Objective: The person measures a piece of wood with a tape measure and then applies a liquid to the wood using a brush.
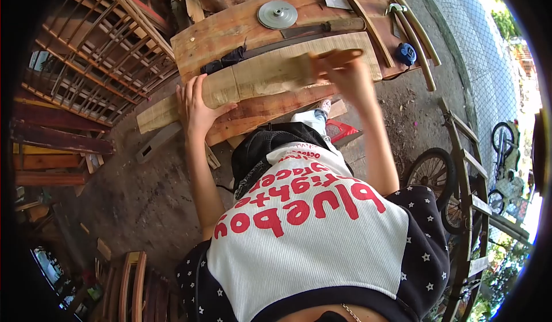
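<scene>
A long pale wooden plank (259,79) lies across the wooden table (221,26) in front of me. My left hand (198,109) rests on the plank's left part, fingers spread and thumb stretched out to the right along the near edge. Over the plank's right part, my right hand (352,79) is closed around a brown wooden-looking tool (336,58). Motion smears the tool's left end, so I cannot make out its kind. A thin dark line crosses the plank between my hands.
Behind the plank lie a machete (322,29), a dark cloth bundle (224,60) and a round metal disc (278,14). A blue tape measure (406,53) and curved wooden strips (414,31) are on the right. Slatted wooden frames (103,52) stand left; a bicycle wheel (432,175) stands right.
</scene>
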Demonstrator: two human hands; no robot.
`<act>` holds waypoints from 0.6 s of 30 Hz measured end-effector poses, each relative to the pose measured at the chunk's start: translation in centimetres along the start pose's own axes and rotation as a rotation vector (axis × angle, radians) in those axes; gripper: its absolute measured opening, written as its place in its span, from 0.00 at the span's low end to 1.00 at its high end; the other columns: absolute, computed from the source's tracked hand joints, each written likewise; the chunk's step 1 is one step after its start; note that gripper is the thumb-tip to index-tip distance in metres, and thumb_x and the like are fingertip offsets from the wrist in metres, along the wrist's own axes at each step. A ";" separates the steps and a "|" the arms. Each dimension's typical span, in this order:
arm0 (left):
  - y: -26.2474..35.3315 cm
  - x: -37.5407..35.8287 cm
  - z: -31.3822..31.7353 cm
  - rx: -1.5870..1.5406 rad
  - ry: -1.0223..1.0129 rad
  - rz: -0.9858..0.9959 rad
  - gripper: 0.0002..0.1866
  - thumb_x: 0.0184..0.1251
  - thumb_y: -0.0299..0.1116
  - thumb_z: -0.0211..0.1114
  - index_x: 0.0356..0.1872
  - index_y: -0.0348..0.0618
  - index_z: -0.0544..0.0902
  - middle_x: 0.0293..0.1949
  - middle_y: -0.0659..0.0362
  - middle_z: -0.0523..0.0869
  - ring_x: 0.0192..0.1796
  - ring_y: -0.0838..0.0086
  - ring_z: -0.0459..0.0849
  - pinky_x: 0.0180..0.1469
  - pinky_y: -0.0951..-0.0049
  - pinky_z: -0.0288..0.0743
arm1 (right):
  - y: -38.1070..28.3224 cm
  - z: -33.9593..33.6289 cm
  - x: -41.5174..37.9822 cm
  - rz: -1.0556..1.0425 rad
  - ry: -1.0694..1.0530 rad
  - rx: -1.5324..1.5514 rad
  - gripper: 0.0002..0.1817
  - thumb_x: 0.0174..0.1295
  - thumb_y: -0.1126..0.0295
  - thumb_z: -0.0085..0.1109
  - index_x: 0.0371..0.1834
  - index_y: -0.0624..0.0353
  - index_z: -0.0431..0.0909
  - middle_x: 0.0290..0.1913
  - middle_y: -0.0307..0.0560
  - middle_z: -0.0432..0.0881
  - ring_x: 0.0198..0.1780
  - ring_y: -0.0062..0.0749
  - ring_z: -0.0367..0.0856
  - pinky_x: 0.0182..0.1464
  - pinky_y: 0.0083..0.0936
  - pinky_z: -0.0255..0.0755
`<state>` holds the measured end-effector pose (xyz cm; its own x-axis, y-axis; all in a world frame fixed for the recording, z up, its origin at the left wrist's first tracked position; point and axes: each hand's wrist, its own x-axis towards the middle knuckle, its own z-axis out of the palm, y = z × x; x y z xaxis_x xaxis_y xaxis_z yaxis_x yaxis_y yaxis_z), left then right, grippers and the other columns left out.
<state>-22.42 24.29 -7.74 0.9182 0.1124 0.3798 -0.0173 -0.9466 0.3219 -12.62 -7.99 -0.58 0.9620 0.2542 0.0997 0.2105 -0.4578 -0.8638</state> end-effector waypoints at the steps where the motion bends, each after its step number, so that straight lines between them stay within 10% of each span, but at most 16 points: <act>1: 0.0 -0.1 0.1 0.000 0.023 0.004 0.54 0.29 0.74 0.68 0.59 0.48 0.71 0.55 0.57 0.74 0.59 0.61 0.73 0.69 0.44 0.50 | 0.6 -2.3 0.1 0.018 0.095 -0.181 0.11 0.60 0.63 0.61 0.38 0.57 0.84 0.31 0.47 0.86 0.36 0.35 0.86 0.40 0.29 0.79; 4: 0.2 0.1 -0.1 0.002 0.022 0.009 0.54 0.29 0.74 0.68 0.58 0.48 0.71 0.54 0.57 0.75 0.58 0.60 0.73 0.69 0.44 0.51 | -1.6 -7.6 1.4 0.355 0.277 -0.847 0.13 0.61 0.61 0.57 0.37 0.58 0.84 0.28 0.46 0.86 0.38 0.34 0.86 0.41 0.28 0.79; 12: 0.2 0.0 -0.2 0.020 0.017 0.014 0.53 0.30 0.75 0.67 0.58 0.48 0.72 0.54 0.57 0.75 0.58 0.59 0.73 0.69 0.45 0.52 | -2.5 -0.8 0.7 -0.057 -0.283 -0.208 0.08 0.59 0.72 0.61 0.41 0.58 0.82 0.35 0.41 0.85 0.38 0.24 0.83 0.42 0.25 0.78; 17: 0.1 -0.1 -0.1 0.011 0.028 0.006 0.53 0.30 0.75 0.67 0.58 0.49 0.72 0.54 0.57 0.75 0.59 0.59 0.73 0.69 0.45 0.52 | -1.3 -9.8 1.6 0.476 0.200 -0.745 0.16 0.55 0.52 0.62 0.35 0.52 0.85 0.30 0.42 0.86 0.32 0.27 0.85 0.39 0.28 0.78; 18: 0.1 0.0 -0.1 0.018 0.023 0.007 0.53 0.30 0.75 0.67 0.58 0.49 0.72 0.54 0.56 0.75 0.59 0.59 0.73 0.69 0.45 0.52 | 1.0 -10.9 1.7 0.265 0.308 -1.027 0.17 0.53 0.50 0.60 0.32 0.52 0.85 0.28 0.42 0.86 0.30 0.28 0.85 0.37 0.27 0.78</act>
<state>-22.52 24.18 -7.59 0.9088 0.1120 0.4018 -0.0169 -0.9526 0.3038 -8.85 -17.32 4.12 0.9701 -0.1143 0.2143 -0.1016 -0.9924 -0.0691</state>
